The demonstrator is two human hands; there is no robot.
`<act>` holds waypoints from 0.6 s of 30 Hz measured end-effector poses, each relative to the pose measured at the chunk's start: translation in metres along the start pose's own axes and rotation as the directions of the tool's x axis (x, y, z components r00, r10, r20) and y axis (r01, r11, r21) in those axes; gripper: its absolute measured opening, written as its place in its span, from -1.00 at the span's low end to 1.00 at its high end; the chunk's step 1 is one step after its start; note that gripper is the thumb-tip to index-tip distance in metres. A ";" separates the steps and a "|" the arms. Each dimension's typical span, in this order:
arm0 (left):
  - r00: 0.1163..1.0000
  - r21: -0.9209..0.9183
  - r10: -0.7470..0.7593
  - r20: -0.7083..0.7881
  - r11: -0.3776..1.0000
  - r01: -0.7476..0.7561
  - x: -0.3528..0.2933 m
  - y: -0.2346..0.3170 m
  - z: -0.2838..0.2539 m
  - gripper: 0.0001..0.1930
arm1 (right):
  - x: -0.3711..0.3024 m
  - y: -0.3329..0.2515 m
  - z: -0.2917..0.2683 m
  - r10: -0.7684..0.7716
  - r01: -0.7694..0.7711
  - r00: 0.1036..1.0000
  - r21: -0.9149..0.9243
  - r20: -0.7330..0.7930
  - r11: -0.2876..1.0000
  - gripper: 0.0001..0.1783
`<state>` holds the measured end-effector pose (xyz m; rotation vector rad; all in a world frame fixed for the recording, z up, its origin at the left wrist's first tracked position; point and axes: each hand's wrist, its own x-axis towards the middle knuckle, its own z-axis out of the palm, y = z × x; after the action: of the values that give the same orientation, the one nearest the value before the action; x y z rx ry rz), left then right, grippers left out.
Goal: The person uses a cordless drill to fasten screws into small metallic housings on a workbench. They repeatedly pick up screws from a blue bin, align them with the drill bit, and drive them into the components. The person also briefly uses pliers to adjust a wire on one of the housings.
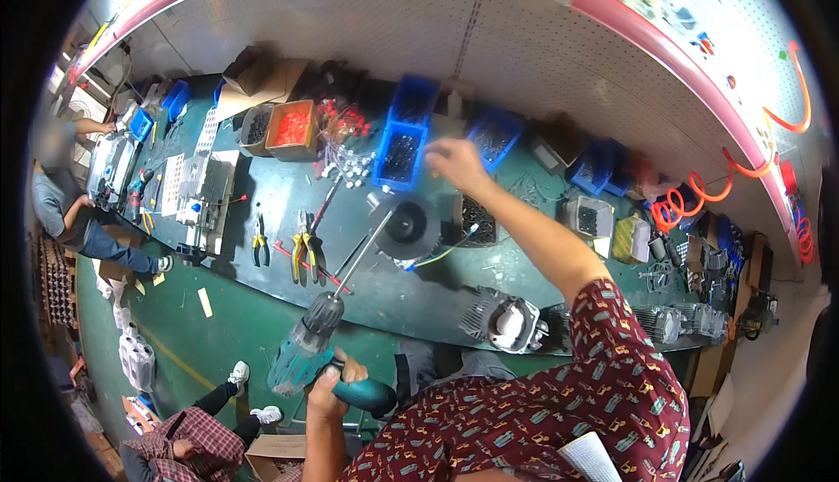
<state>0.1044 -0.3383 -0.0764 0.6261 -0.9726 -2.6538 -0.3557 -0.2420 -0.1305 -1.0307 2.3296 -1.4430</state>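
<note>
With the left hand [328, 388] wrapped tight round a teal power drill [325, 355] just below the dark round motor part [409, 227] on the desk [262, 189], the right hand [454, 163] — fingers loosely spread, holding nothing — reaches above that part toward the blue screw bin [400, 157], likely fetching a fastener — the drill must then meet it squarely.

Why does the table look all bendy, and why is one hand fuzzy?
In the head view, the fisheye lens bends the green workbench and the pegboard wall toward a dark round rim; the right hand is smeared by motion blur, while the left hand on the teal drill looks sharper.
</note>
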 end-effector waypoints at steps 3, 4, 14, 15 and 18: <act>0.996 -0.010 -0.048 -0.070 0.999 0.048 -0.003 0.015 -0.009 -0.59 | 0.039 0.074 0.056 -0.157 0.287 0.939 -0.441 0.307 0.851 -0.80; 0.996 -0.013 -0.060 -0.060 0.998 0.060 -0.004 0.019 -0.015 -0.59 | 0.050 0.079 0.072 -0.113 0.341 0.903 -0.529 0.415 0.777 -0.79; 0.948 -0.015 -0.104 -0.302 0.994 0.104 0.003 0.033 -0.030 -0.55 | 0.086 0.095 0.128 0.103 0.405 0.839 -0.740 0.534 0.538 -0.82; 0.950 -0.018 -0.109 -0.291 0.994 0.108 0.006 0.034 -0.030 -0.55 | 0.089 0.092 0.126 0.133 0.404 0.824 -0.736 0.551 0.543 -0.84; 0.958 -0.009 -0.109 -0.266 0.994 0.111 0.014 0.038 -0.028 -0.56 | 0.093 0.087 0.120 0.130 0.399 0.819 -0.717 0.560 0.571 -0.86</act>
<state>0.1084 -0.3870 -0.0746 1.0353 -0.8915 -2.5704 -0.4017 -0.3632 -0.2481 -1.6003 2.4162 0.1264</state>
